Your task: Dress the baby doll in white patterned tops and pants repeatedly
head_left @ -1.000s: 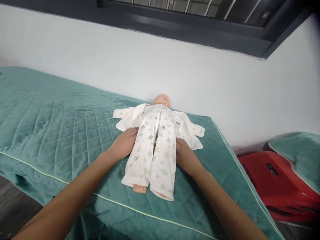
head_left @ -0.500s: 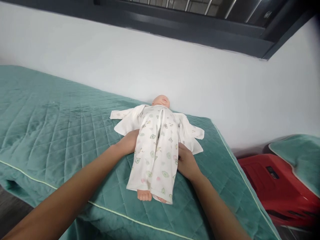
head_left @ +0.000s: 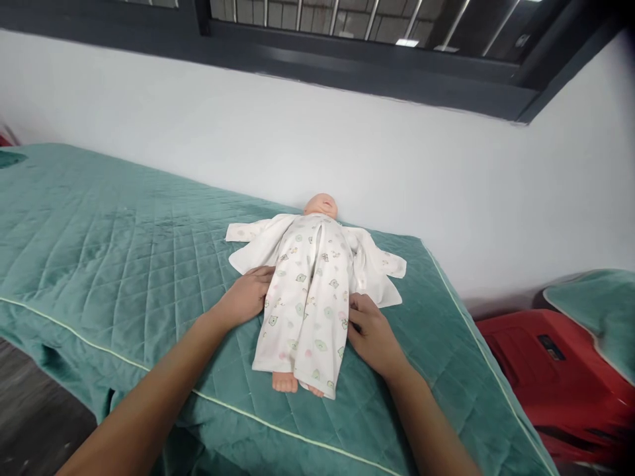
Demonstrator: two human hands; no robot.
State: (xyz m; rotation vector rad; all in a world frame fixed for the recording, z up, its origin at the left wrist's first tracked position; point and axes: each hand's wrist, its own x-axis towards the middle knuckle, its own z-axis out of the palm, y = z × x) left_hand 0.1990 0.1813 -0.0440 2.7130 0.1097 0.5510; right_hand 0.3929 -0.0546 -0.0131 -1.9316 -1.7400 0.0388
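A baby doll (head_left: 321, 205) lies on its back on a green quilted bed cover (head_left: 124, 251), head toward the wall. It wears a white printed sleepsuit (head_left: 307, 297), and its bare feet (head_left: 285, 381) show at the bottom. My left hand (head_left: 245, 296) lies against the suit's left side at hip height, fingers curled onto the cloth edge. My right hand (head_left: 370, 330) presses the suit's right side, fingers pinched at the fabric. The suit's sleeves are spread out flat on both sides.
A white wall rises right behind the doll, with a dark window frame (head_left: 347, 59) above. A red plastic object (head_left: 550, 377) sits low at the right past the bed's edge, beside another green-covered surface (head_left: 595, 311).
The view has shifted a little. Both hands stayed at the doll's hips and tugged the suit's sides, and both bare feet now show more below the leg cuffs.
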